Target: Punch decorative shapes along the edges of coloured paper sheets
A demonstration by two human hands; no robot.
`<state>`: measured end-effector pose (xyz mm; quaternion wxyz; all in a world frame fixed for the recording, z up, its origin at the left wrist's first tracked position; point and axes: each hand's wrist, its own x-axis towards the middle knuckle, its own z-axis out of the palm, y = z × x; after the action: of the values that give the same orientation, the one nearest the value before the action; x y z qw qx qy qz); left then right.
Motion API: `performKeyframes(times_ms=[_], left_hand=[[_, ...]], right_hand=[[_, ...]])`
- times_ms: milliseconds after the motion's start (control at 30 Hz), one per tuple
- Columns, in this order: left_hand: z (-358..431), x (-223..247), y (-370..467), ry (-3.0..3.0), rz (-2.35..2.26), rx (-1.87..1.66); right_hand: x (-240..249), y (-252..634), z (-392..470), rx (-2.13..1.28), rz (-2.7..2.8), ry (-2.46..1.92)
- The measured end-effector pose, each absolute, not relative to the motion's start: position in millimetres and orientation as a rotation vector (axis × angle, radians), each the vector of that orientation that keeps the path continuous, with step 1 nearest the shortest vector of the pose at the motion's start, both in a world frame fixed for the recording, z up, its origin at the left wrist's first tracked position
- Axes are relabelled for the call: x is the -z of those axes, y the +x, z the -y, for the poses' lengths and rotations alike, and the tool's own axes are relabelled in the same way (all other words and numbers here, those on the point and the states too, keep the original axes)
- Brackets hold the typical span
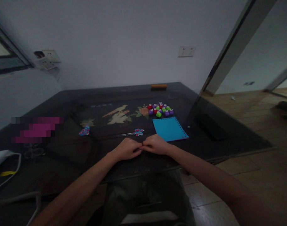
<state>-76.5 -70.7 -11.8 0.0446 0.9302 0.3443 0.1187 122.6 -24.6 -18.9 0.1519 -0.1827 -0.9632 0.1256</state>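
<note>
whether anything sits between the left hand (129,149) and the right hand (156,144), where their fingertips meet, is too small to tell. the left forearm (86,179) and right forearm (209,174) run off the bottom edge. single pieces blur together in the near heap (139,132). coarse pixels hide a pink thing (41,129); the left edge cuts off a white device (0,158).

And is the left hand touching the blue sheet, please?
Apart: the head view shows dark table between the left hand and the blue sheet.
</note>
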Motion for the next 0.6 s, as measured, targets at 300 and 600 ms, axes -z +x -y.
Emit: performKeyframes(times_ms=[300, 600], left_hand=[[70.2, 11.2, -75.7, 2.838, -1.056, -0.338], [71.2, 15.0, -76.8, 2.863, -1.045, -0.368]], right_hand=[[19.5, 122.6, 24.3, -0.355, 2.76, -0.512], [14.2, 126.6, 26.1, -0.332, 2.76, -0.554]])
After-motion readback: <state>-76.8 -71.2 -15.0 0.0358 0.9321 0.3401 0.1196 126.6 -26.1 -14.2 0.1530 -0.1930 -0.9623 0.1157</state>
